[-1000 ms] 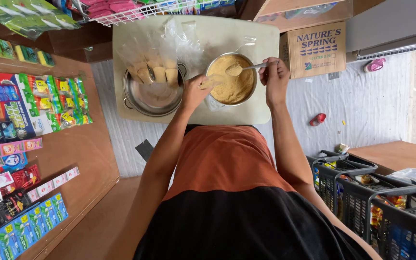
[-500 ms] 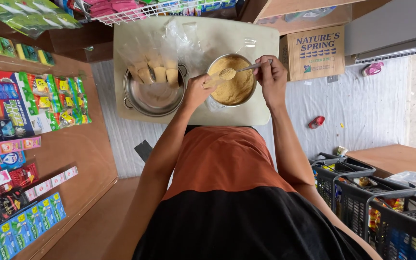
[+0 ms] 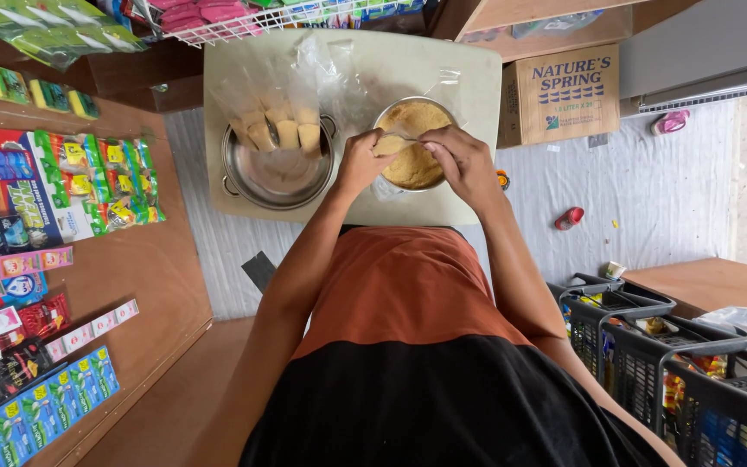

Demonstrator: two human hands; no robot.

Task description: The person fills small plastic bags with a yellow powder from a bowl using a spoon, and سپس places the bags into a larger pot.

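Over the bowl [image 3: 415,156] of tan powder, both hands [image 3: 417,160] pinch a small clear bag [image 3: 388,144] and spoon.

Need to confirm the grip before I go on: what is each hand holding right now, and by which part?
The right hand pinches a spoon by its handle end. The left hand holds a small clear bag at its mouth, over the bowl of tan powder.

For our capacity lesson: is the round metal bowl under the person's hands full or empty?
Nearly full: the metal bowl holds tan powder close to its rim, partly hidden by the left hand and right hand.
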